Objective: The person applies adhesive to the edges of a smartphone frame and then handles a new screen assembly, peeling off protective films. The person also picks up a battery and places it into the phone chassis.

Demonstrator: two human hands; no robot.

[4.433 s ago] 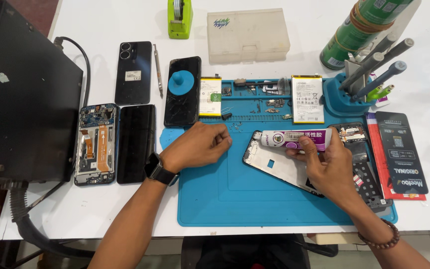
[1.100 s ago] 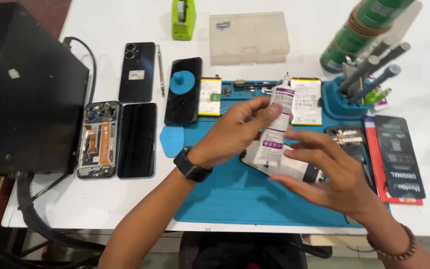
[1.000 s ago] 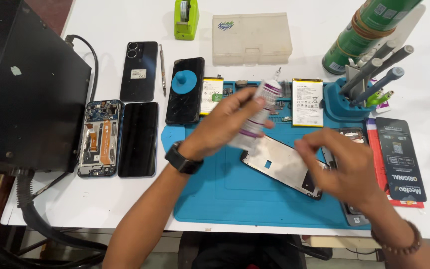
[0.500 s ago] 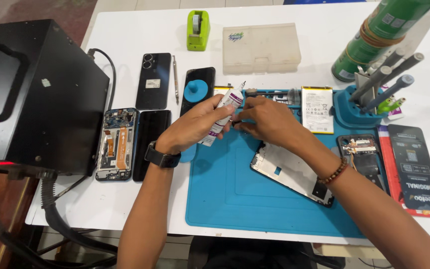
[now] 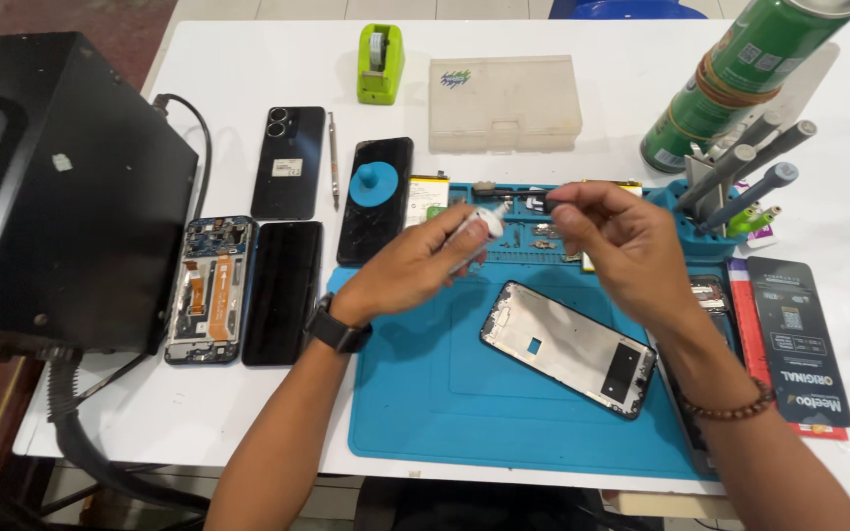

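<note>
Holding a small white tube above the far part of the blue mat, the left hand has its fingers closed around the tube's body, with the tip pointing right. The right hand is just right of it, thumb and forefinger pinched together on something small and dark, perhaps the tube's cap; it is too small to tell for sure. The two hands are near each other but not touching.

On the mat, near and right of the hands, lies a phone frame, tilted. Left of the mat, on the white table, lie an opened phone showing its insides, a dark screen beside it, and another phone farther off. A phone with a blue suction cup lies at the mat's far left corner. A black box sits at the far left. A green tape dispenser and a clear case lie at the far side. A blue tool holder and green cans stand at the far right.
</note>
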